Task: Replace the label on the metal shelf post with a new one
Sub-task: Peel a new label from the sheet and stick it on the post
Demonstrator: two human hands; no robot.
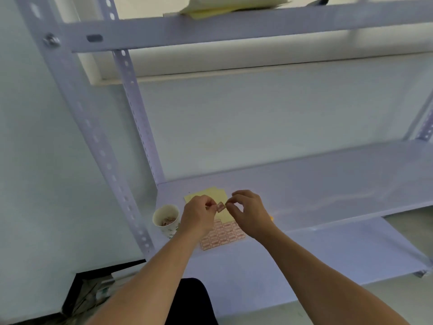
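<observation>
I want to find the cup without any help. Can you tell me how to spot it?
Find the pale metal shelf that both hands hover over. At its left end, beside the slanted post with holes, stands a white paper cup, just left of the left hand. It is the only round, upright thing there; the label sheet and yellow paper next to it lie flat.

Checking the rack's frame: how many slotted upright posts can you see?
3: front-left post by the wall, rear-left post behind it, and rear-right post at the frame's right edge. A front-right post may lie out of frame.
</observation>
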